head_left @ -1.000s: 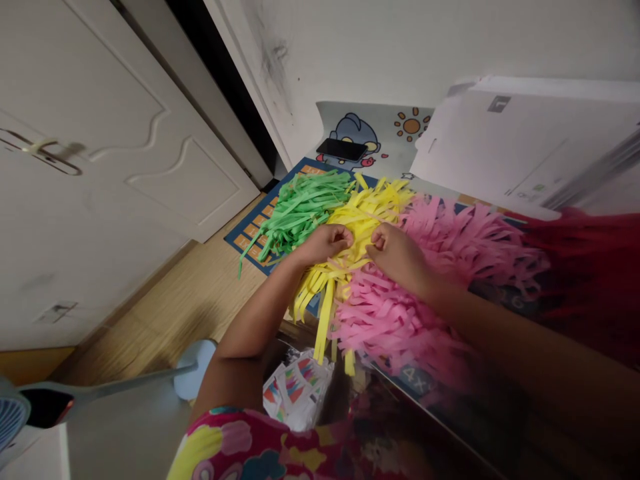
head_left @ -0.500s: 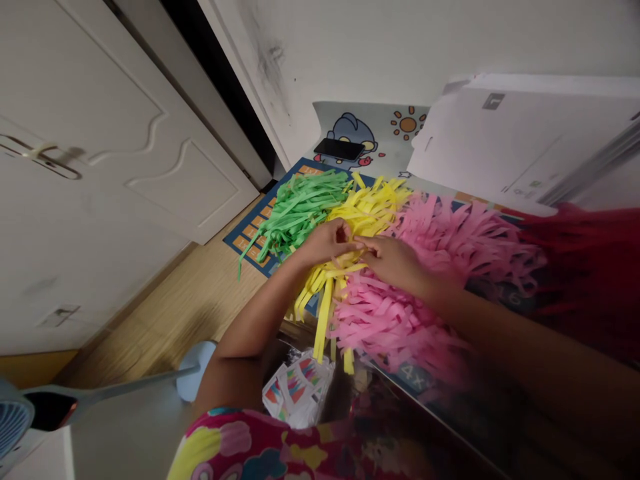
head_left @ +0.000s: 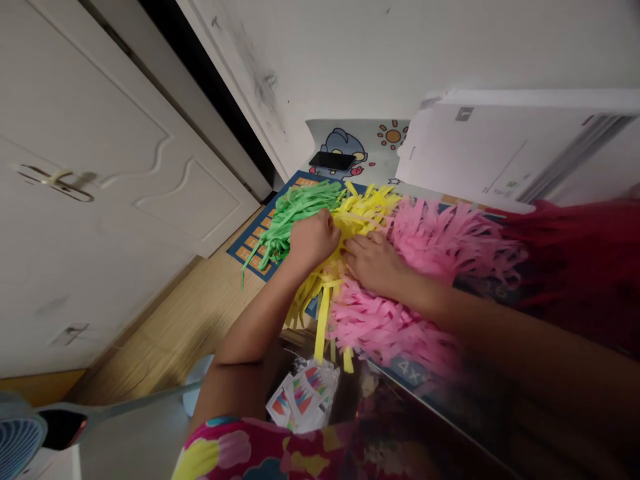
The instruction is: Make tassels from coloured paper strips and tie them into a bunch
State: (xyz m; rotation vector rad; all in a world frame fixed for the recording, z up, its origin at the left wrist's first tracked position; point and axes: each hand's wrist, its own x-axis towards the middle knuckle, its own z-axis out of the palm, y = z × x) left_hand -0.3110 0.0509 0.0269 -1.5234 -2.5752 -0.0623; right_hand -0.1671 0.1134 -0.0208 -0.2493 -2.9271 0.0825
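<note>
A yellow fringed paper tassel (head_left: pixel 367 200) lies across the table between a green one (head_left: pixel 307 203) and a pink one (head_left: pixel 450 233). My left hand (head_left: pixel 314 237) is closed in a fist at the yellow strips, beside the green fringe. What its fingers hold is hidden, though a thin pale strip runs rightward near it. Fingers bent, my right hand (head_left: pixel 375 265) grips the middle of the yellow tassel from the right, its wrist above the pink strips. Some yellow strips hang over the table's front edge.
A blue mat (head_left: pixel 246 252) with orange boxes covers the table. A dark phone (head_left: pixel 333 161) lies near the wall, left of a large white board (head_left: pixel 480 147). Red fringe (head_left: pixel 575 260) is at right. Below are a plastic packet (head_left: pixel 307 397) and a fan (head_left: pixel 23 437).
My hands, earlier with fingertips together over the yellow tassel, have moved apart slightly. The left has turned into a fist; the right has lowered onto the strips. The view has shifted a little.
</note>
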